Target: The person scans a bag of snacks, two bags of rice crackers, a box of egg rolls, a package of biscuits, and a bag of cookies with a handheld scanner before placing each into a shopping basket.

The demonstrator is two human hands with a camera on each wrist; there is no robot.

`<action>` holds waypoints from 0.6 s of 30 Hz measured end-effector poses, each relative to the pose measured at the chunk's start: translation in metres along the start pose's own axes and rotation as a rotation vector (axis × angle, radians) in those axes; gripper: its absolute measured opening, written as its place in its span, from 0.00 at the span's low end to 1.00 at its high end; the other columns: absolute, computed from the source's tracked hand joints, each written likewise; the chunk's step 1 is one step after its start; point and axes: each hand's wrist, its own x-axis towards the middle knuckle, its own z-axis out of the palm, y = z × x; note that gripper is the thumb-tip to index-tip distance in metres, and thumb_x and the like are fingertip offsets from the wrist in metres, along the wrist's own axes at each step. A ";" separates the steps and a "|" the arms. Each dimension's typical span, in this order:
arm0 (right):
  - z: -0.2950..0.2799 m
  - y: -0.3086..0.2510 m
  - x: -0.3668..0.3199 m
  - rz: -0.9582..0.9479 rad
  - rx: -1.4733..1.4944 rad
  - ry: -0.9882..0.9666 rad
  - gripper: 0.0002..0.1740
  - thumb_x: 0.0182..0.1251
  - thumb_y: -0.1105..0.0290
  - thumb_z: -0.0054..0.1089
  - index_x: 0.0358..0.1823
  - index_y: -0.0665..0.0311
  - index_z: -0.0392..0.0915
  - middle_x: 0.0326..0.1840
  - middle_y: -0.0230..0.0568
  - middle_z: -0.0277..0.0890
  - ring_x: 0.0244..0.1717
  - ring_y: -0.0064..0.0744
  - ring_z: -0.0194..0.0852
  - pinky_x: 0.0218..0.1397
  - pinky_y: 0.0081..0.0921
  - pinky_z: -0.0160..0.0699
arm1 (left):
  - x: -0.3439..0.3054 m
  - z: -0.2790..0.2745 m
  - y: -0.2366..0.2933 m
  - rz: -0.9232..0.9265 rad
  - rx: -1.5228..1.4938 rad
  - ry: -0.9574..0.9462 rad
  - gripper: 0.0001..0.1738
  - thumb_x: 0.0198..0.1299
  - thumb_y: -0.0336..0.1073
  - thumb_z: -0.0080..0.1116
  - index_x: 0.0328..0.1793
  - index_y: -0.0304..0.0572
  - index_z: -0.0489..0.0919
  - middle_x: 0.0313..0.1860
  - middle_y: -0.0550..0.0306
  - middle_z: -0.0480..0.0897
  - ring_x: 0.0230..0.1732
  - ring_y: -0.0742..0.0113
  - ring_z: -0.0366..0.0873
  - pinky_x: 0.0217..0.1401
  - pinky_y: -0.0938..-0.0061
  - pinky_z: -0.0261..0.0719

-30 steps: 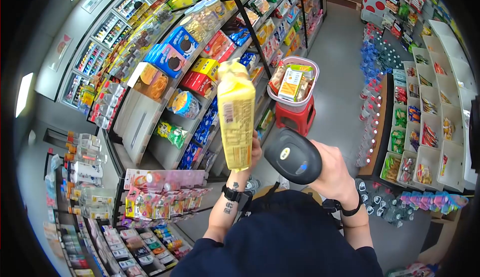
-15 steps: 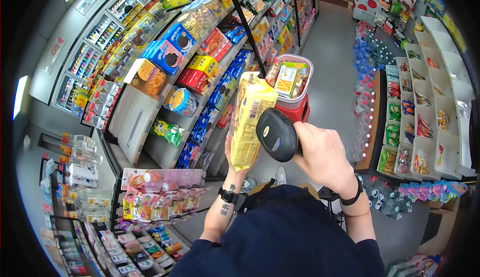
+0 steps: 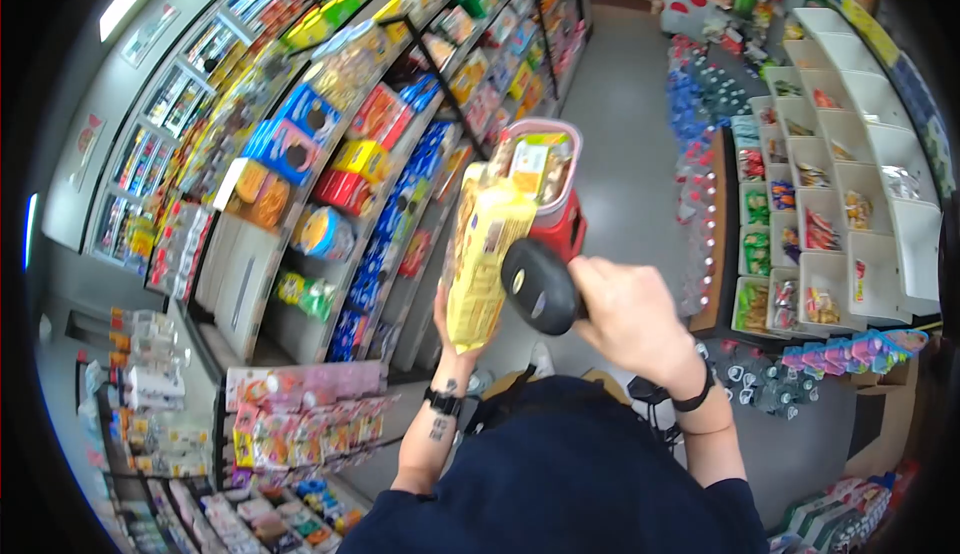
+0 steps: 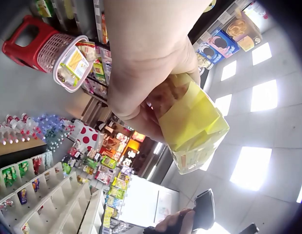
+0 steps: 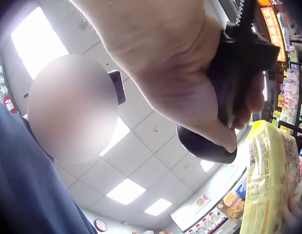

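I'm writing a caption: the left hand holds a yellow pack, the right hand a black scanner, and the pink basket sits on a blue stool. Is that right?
Not quite: the stool is red, as the head view shows. The left hand does hold the yellow pack, the right hand the black scanner, and the pink basket sits on that stool.

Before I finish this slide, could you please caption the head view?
Left hand holds a yellow package, right hand a black scanner, among shop shelves.

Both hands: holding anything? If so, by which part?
Left hand: yellow package, held near its lower end. Right hand: black scanner, gripped round its handle.
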 end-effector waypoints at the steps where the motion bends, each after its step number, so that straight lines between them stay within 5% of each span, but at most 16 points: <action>1: 0.003 0.009 -0.006 -0.008 -0.002 -0.021 0.25 0.53 0.65 0.76 0.47 0.63 0.70 0.36 0.45 0.78 0.38 0.51 0.83 0.38 0.44 0.81 | 0.002 0.004 -0.005 -0.012 -0.022 0.008 0.44 0.66 0.73 0.49 0.78 0.52 0.72 0.68 0.51 0.81 0.61 0.52 0.83 0.51 0.56 0.87; 3: 0.011 0.024 -0.020 0.097 0.056 -0.075 0.20 0.55 0.66 0.71 0.44 0.63 0.71 0.35 0.48 0.80 0.38 0.55 0.82 0.39 0.48 0.81 | 0.009 -0.009 -0.010 -0.082 -0.110 -0.080 0.39 0.73 0.63 0.45 0.81 0.46 0.68 0.74 0.48 0.77 0.71 0.48 0.76 0.74 0.56 0.74; 11: 0.082 0.122 -0.104 0.367 0.135 -0.327 0.23 0.61 0.57 0.70 0.48 0.66 0.77 0.34 0.56 0.85 0.41 0.62 0.84 0.46 0.52 0.82 | 0.033 -0.119 -0.043 -0.325 0.102 0.308 0.32 0.69 0.41 0.62 0.78 0.45 0.68 0.73 0.48 0.77 0.73 0.48 0.74 0.74 0.45 0.73; 14: 0.089 0.139 -0.117 0.446 0.181 -0.342 0.25 0.59 0.53 0.72 0.48 0.67 0.80 0.32 0.59 0.84 0.40 0.63 0.84 0.47 0.51 0.82 | 0.024 -0.159 -0.045 -0.344 0.097 0.485 0.33 0.69 0.41 0.61 0.78 0.46 0.68 0.73 0.49 0.76 0.73 0.47 0.74 0.73 0.44 0.73; 18: 0.092 0.151 -0.110 0.513 0.185 -0.385 0.24 0.59 0.56 0.72 0.46 0.68 0.78 0.35 0.60 0.84 0.43 0.63 0.84 0.47 0.53 0.82 | 0.027 -0.167 -0.030 -0.320 0.031 0.497 0.34 0.70 0.45 0.59 0.80 0.45 0.66 0.75 0.48 0.75 0.75 0.47 0.72 0.77 0.45 0.69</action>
